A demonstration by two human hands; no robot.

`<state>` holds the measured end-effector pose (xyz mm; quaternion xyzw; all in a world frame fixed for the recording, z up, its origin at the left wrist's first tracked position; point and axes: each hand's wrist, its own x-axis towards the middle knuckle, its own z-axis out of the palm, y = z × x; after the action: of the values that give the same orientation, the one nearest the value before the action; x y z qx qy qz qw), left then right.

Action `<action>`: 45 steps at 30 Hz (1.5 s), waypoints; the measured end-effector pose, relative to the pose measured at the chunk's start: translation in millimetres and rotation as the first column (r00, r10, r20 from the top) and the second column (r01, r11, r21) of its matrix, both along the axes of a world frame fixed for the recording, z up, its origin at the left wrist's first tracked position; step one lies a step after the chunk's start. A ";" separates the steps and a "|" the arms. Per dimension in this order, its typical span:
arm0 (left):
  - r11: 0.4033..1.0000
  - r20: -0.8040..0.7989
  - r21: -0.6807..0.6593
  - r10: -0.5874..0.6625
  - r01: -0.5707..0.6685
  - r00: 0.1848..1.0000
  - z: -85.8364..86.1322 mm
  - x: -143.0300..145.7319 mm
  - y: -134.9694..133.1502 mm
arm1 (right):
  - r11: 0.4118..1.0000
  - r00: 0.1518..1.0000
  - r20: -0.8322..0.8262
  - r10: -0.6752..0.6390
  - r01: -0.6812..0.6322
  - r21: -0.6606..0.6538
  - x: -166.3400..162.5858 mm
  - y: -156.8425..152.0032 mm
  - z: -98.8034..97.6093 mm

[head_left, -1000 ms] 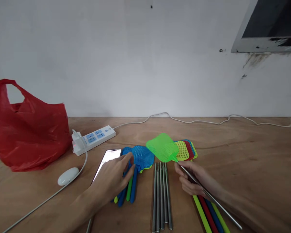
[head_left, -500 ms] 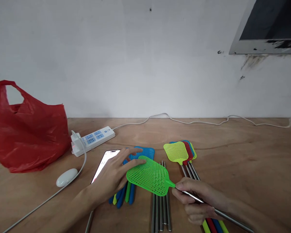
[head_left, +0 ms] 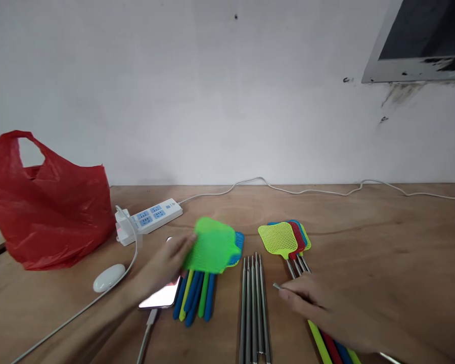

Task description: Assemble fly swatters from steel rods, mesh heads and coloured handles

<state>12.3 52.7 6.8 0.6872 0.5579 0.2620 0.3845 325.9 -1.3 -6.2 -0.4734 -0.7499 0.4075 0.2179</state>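
Observation:
My left hand, a little blurred, pinches the left edge of a bright green fly swatter head. This head is now apart from its rod and hangs over a pile of blue and other swatter heads. My right hand is closed round a thin metal rod, whose bare tip pokes out past the fingers. Below the green head lie several blue, yellow and green handles. Loose metal rods lie side by side between my hands. Whole fly swatters are stacked partly beneath my right hand.
A lit phone on a cable lies under my left wrist. Further left are a white oval device, a white power strip and a red plastic bag. A thin cord runs along the wall.
The green head has come off the rod and moved up and left with my left hand, which now grips it. My right hand has shifted slightly right, keeping the rod.

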 end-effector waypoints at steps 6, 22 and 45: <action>0.976 -0.079 0.210 -0.039 0.054 0.996 6.3 -4.3 10.1 | 0.965 0.972 -0.172 -0.160 0.118 -0.233 16.8 9.1 -11.6; 0.884 -0.626 0.422 0.123 0.203 0.770 0.5 41.8 54.2 | 0.938 0.912 -0.334 -0.240 0.128 -0.323 3.7 30.2 -35.9; 0.809 -0.351 0.327 -0.376 0.489 0.857 -14.1 47.9 -13.0 | 0.833 0.444 -0.704 -0.553 0.299 -0.466 -1.5 20.3 -22.8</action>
<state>60.2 39.8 -7.2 0.8901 0.3656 0.1802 0.2039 324.3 19.0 -29.0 -0.4295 -0.3518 0.6081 0.5674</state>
